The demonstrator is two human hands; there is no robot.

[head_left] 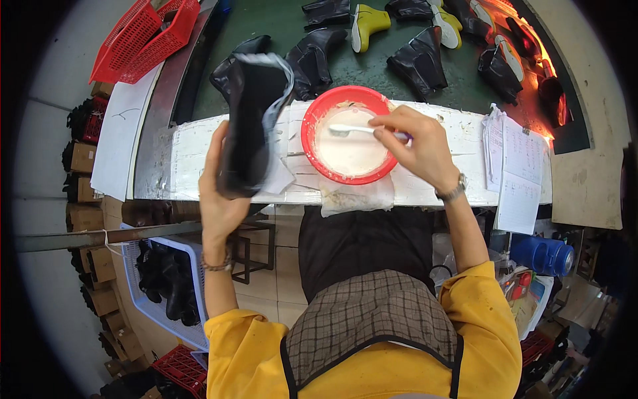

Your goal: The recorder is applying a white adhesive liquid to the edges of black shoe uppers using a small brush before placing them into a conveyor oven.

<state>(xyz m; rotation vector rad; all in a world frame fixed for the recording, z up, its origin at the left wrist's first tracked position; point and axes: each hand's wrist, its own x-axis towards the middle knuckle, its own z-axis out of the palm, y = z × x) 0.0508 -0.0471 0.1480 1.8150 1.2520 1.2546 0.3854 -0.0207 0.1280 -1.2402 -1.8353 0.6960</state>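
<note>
My left hand (222, 193) grips a black boot (247, 126), a little blurred, raised over the left part of the white board. Its shaft opening, with a pale frayed-looking edge, faces up. In my right hand (422, 143) a toothbrush with a white neck (359, 128) is pinched between thumb and fingers. The bristle end is at the creamy white liquid (345, 153) inside a red plastic bowl (309, 143); whether it dips in I cannot tell. The bowl stands on the board in front of me, partly over a whitish stained pad (355, 199).
Black boots (422, 60) and yellow ones (369, 26) lie across the green surface (362, 66) beyond, with an orange glow at far right. Papers (515, 163) hang at the right edge. A red basket (143, 40) stands far left; a blue crate (199, 266) of black items sits below left.
</note>
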